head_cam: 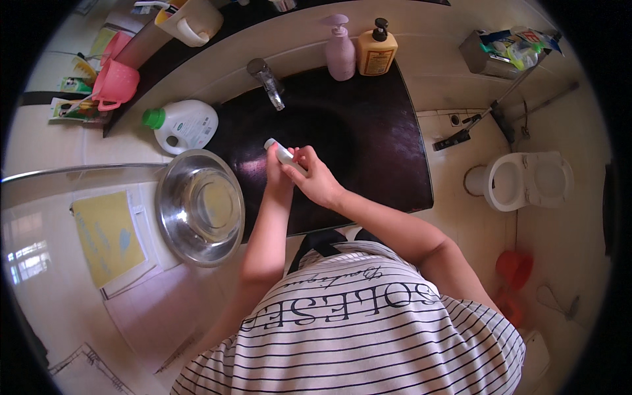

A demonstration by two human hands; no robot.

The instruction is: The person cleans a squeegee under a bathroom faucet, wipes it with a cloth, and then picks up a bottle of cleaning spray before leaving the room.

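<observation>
A slim white cylindrical container [284, 154], perhaps a small bottle or tube, lies slanted between my two hands over the dark countertop [390, 168]. My left hand [277, 174] grips it from the near left side, thumb along its upper end. Around its lower end are the thumb and curled fingers of my right hand [316, 178]. Part of the container is hidden behind the fingers. Beyond my hands stands a chrome faucet [269, 85], and the dark basin [323, 136] lies beneath it.
Left of the counter are a steel basin [165, 217] and a white detergent bottle [190, 123] with a green cap. A lilac pump bottle [340, 57] and a yellow pump bottle [376, 52] stand at the back. Cups line the shelf [153, 61]. To the right is a toilet [511, 181].
</observation>
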